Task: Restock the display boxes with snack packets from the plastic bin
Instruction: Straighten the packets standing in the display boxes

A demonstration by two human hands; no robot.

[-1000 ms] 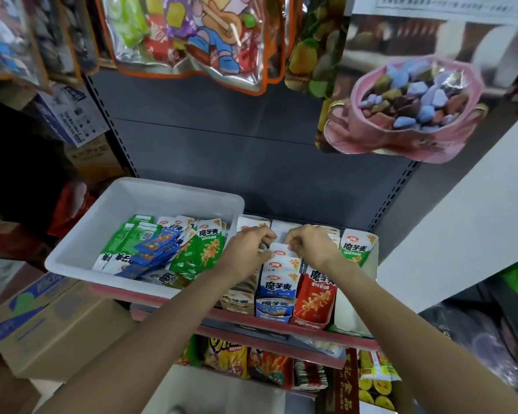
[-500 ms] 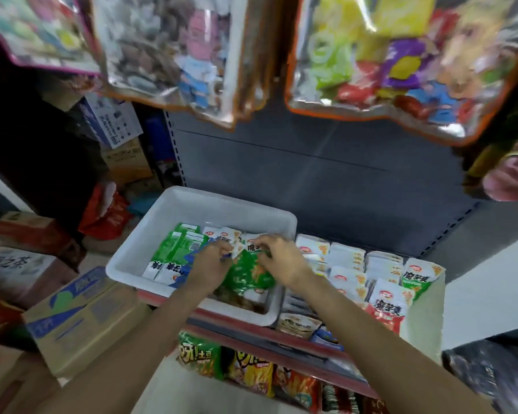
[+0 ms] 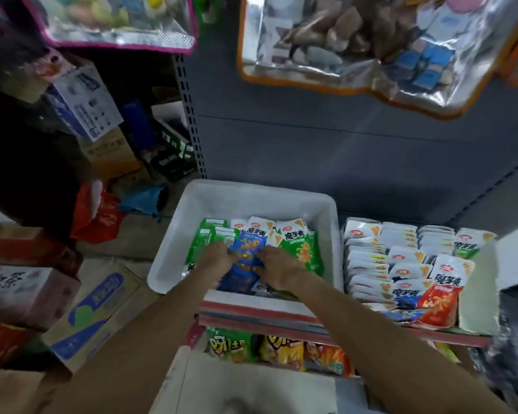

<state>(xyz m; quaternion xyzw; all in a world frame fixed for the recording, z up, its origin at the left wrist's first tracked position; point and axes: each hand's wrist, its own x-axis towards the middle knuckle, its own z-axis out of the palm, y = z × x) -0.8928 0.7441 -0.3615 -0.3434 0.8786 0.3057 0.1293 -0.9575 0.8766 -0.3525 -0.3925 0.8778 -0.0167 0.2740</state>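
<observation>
Fingers of my left hand [image 3: 219, 258] and right hand [image 3: 277, 268] curl onto a stack of blue packets [image 3: 245, 258] from nine and three o'clock. Its long axis points toward twelve. I see it lying inside the white plastic bin [image 3: 174, 255], among green packets [image 3: 296, 249]. At three o'clock stand the display boxes [image 3: 476, 297].

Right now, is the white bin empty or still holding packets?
Still holding packets. Green, white and blue packets cover much of the white bin, where both hands sit on a blue stack.
</observation>
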